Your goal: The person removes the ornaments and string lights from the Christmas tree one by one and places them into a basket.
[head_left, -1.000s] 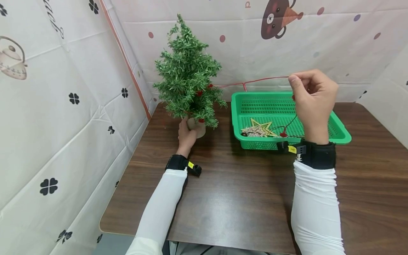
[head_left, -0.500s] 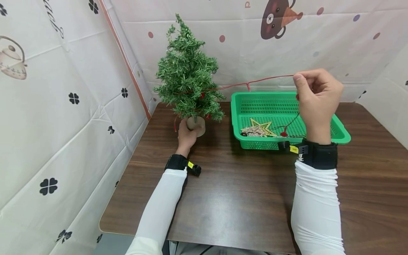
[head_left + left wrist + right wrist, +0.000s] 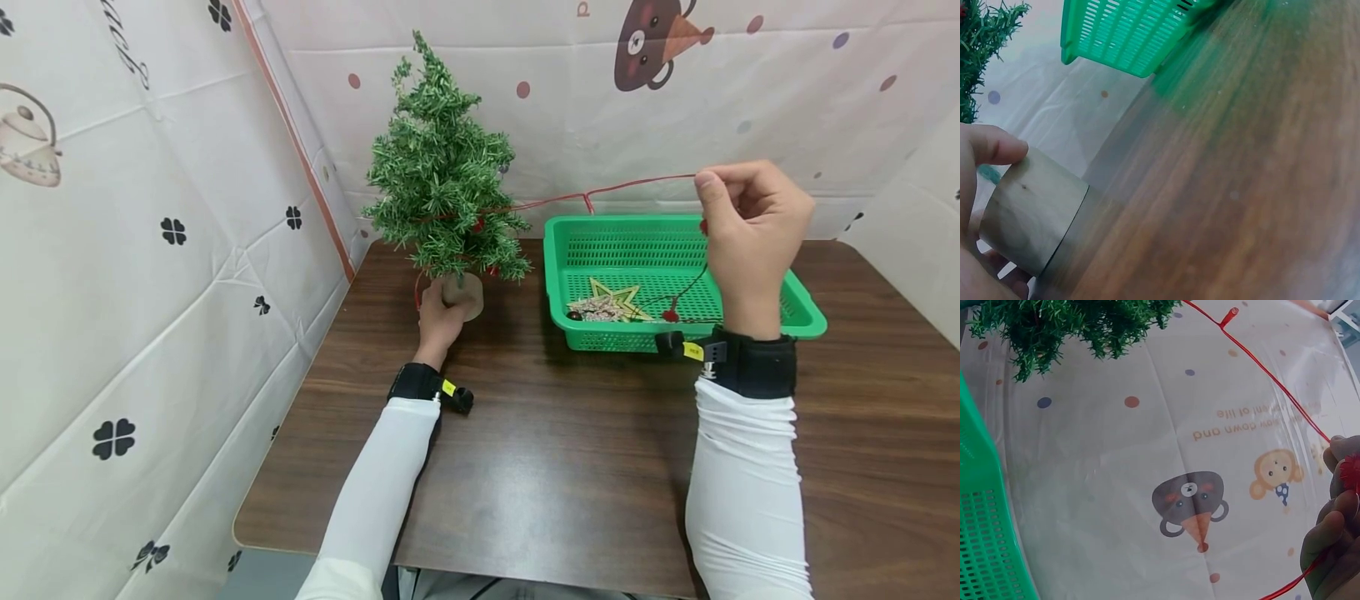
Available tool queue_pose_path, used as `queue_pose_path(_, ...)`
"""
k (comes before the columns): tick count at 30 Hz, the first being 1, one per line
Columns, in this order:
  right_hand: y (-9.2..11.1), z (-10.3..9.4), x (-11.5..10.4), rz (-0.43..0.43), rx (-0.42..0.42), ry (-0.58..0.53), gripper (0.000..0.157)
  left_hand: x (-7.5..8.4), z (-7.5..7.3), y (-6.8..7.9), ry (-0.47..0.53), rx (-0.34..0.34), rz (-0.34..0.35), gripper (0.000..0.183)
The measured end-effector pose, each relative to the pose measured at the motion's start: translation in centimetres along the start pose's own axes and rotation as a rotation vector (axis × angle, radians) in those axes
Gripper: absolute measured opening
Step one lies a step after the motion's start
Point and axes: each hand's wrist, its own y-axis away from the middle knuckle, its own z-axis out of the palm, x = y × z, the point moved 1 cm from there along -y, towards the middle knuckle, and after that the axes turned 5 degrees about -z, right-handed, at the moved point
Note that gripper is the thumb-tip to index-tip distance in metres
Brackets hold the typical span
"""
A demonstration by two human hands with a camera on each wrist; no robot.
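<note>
A small green artificial Christmas tree [image 3: 442,167] stands at the back left on a round wooden base [image 3: 1035,209]. My left hand [image 3: 438,321] grips this base, its thumb on the upper edge in the left wrist view. Up at the right, my right hand [image 3: 753,229] pinches a thin red light string [image 3: 637,182] between thumb and fingertips. The string runs leftward across the front of the tree's lower branches, with a short bulb-like stub [image 3: 1230,317] sticking out of it. A red tufted piece [image 3: 1350,472] shows at the right hand's fingers, and more string hangs below into the basket.
A green plastic basket [image 3: 615,340] stands right of the tree, under the right hand. Inside lie a gold-edged star [image 3: 618,297], a pale glittery ornament [image 3: 597,310] and a small dark ball [image 3: 574,316]. A printed cloth covers the walls behind the wooden table [image 3: 540,467].
The tree has turned in my left hand, showing more of its base, and the string now crosses its front. My right hand has moved slightly right, drawing the string along.
</note>
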Motion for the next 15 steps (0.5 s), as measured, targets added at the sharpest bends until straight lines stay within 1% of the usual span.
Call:
queue_pose_path(3,-0.03,-0.01,-0.21,0.004,0.008,0.000,0.023,0.02,-0.07,0.00,0.000,-0.002,-0.008,0.058)
queue_pose_path(8,-0.18,-0.13,-0.13,0.004,0.025,0.002,0.023,0.05,-0.14,-0.01,0.008,0.006,0.016,0.054)
queue_pose_path(12,-0.20,-0.29,0.25,0.002,0.023,0.011,0.024,0.09,-0.17,-0.02,0.012,0.007,0.023,0.051)
queue_pose_path(15,-0.17,-0.41,0.45,0.012,0.029,0.021,0.023,0.12,-0.24,0.06,0.012,0.000,0.012,0.057)
